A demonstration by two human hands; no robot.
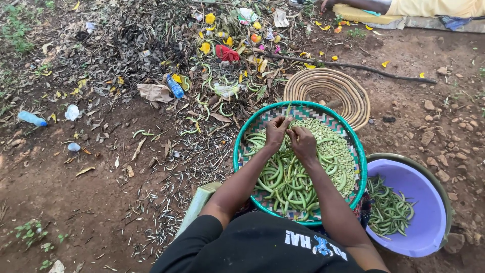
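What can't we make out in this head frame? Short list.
- What the left hand and right hand pinch: head view, fingers cover it, too small.
- Woven tray near edge: hidden by the person's torso.
- Person at top: cut off by the frame edge.
- Purple basin bottom: partly covered by pods.

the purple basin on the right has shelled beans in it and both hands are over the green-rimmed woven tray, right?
Not quite. In the head view the purple basin holds whole green pods, not shelled beans; the shelled beans lie in the green-rimmed woven tray. The left hand and right hand are indeed over that tray.
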